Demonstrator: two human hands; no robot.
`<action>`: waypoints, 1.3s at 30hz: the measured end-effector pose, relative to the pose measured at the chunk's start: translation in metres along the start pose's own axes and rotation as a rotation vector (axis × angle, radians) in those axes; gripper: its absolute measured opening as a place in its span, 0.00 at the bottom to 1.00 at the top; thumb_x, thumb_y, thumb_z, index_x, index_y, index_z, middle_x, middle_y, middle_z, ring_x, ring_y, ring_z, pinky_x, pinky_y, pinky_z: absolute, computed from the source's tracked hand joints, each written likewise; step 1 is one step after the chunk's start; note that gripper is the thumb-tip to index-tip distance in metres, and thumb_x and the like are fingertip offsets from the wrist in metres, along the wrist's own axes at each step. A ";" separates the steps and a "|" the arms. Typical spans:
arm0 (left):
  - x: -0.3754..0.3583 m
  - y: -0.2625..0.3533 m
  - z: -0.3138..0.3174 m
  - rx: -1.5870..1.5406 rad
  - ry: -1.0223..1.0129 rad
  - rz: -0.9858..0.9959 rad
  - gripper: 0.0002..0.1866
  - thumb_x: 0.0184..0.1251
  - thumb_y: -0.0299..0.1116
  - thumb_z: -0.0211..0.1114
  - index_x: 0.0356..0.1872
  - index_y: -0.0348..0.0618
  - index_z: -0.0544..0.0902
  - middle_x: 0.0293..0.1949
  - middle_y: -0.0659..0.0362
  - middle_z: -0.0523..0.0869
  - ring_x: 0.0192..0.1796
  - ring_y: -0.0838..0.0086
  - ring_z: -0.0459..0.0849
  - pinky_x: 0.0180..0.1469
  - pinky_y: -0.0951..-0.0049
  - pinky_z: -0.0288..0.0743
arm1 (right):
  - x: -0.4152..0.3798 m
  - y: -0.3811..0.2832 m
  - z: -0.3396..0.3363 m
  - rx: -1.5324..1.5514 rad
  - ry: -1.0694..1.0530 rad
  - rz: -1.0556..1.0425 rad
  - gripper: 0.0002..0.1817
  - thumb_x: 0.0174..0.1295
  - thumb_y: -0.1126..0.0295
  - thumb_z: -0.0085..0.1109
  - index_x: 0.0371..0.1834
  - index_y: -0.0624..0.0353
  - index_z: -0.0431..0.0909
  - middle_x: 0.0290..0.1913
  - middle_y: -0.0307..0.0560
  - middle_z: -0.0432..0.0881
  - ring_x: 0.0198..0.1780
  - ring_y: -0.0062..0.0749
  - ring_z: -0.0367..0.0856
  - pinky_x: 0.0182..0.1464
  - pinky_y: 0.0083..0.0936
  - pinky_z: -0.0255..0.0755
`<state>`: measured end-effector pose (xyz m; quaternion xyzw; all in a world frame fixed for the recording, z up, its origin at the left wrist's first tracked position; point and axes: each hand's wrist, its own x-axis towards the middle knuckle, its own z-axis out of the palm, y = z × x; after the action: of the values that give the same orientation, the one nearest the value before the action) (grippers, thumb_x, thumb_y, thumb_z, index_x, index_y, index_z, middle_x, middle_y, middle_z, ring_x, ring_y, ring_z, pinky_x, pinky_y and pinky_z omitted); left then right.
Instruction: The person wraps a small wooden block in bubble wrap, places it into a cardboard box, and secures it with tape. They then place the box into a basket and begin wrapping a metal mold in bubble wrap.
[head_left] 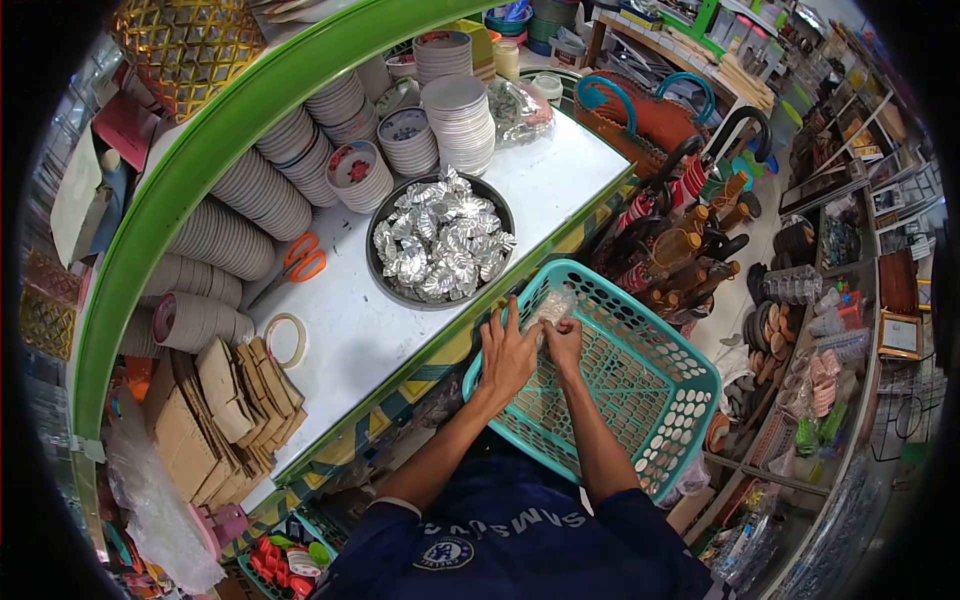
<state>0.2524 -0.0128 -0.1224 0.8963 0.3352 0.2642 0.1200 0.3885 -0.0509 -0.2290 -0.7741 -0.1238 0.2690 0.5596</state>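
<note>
Hands meet over the far corner of a teal plastic basket (640,390), which sits on the person's lap against the counter edge. The left hand (508,352) lies knuckles up with its fingers bent down onto a small clear plastic packet (552,303), and the right hand (566,338) closes on the same packet from the other side, fingertips pinched on the film. The packet sits just beyond both hands, at the basket's rim; what it contains is too small to tell.

Just beyond the left hand, on the white counter (380,330), stands a round dark tray (378,262) heaped with crinkled silver foil cups (440,235). Further out to the left lie orange-handled scissors (298,264) and a roll of tape (284,338), with folded cardboard pieces (232,405) nearer the person. Stacks of small paper bowls (458,118) stand at the far end of the counter.

To work such thin film well, my judgement is that both hands should grip close to the packet's edge with fingertips only, keeping it over the basket so anything that slips falls inside and not to the floor.
</note>
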 end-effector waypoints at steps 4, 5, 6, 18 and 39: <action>-0.001 -0.002 -0.001 0.063 -0.029 0.034 0.18 0.62 0.29 0.65 0.53 0.47 0.86 0.73 0.34 0.64 0.64 0.40 0.70 0.61 0.48 0.65 | 0.013 0.015 0.004 -0.030 -0.020 -0.035 0.28 0.54 0.57 0.79 0.43 0.56 0.67 0.34 0.36 0.71 0.30 0.20 0.70 0.32 0.21 0.69; -0.001 -0.002 -0.001 0.090 -0.043 0.046 0.17 0.62 0.29 0.65 0.53 0.46 0.86 0.73 0.34 0.64 0.65 0.40 0.70 0.60 0.49 0.65 | 0.015 0.019 0.003 -0.030 -0.017 -0.035 0.28 0.54 0.57 0.79 0.43 0.56 0.67 0.34 0.36 0.71 0.30 0.20 0.70 0.32 0.21 0.69; 0.000 -0.002 -0.002 0.118 -0.056 0.057 0.17 0.62 0.30 0.65 0.53 0.45 0.85 0.73 0.34 0.63 0.65 0.39 0.69 0.60 0.49 0.66 | 0.015 0.017 0.003 -0.015 -0.033 -0.016 0.28 0.54 0.57 0.78 0.43 0.56 0.66 0.34 0.36 0.71 0.30 0.21 0.70 0.31 0.22 0.69; -0.004 -0.024 -0.041 -0.094 -0.234 0.164 0.19 0.68 0.31 0.65 0.60 0.43 0.84 0.76 0.38 0.61 0.79 0.43 0.58 0.78 0.46 0.54 | -0.006 -0.032 -0.029 -0.057 -0.206 0.140 0.34 0.54 0.50 0.79 0.49 0.61 0.69 0.34 0.38 0.71 0.30 0.22 0.74 0.26 0.25 0.71; -0.088 -0.031 -0.120 -0.881 0.329 -0.390 0.08 0.74 0.20 0.58 0.49 0.32 0.83 0.39 0.52 0.88 0.41 0.69 0.88 0.46 0.72 0.81 | -0.087 -0.104 -0.055 0.218 -0.539 -0.197 0.06 0.73 0.70 0.61 0.39 0.58 0.76 0.24 0.26 0.70 0.25 0.09 0.64 0.27 0.14 0.56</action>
<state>0.1137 -0.0437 -0.0696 0.6278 0.3677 0.4910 0.4792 0.3587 -0.1021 -0.0949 -0.5944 -0.3128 0.4207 0.6098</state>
